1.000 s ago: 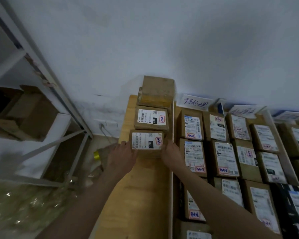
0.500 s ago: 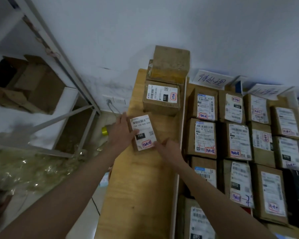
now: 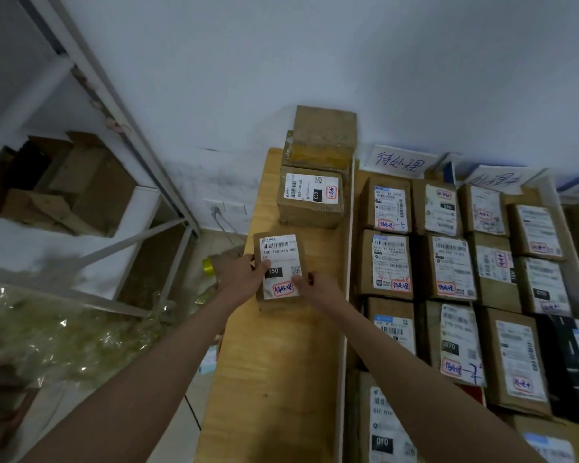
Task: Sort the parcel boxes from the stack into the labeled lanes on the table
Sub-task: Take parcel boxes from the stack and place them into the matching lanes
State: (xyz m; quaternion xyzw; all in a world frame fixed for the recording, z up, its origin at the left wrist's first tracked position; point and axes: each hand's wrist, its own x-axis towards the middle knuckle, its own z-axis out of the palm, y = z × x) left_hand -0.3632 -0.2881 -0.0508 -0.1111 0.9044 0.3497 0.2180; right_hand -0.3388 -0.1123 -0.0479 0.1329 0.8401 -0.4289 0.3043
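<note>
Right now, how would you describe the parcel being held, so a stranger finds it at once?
Look at the bare wooden strip left of the packed lanes. The nearest of its boxes is the small parcel, gripped by the left hand and right hand. Unlike the 032 parcel behind, its black tag reads 150.

I see a brown cardboard parcel box (image 3: 279,272), matt and a bit rough, with a smooth white paper label (image 3: 280,262) stuck on top. The table (image 3: 274,372) under it is pale wood with a soft grain. The shelf frame (image 3: 121,105) looks like painted metal. The wall (image 3: 315,61) is matt white and scuffed low down.
</note>
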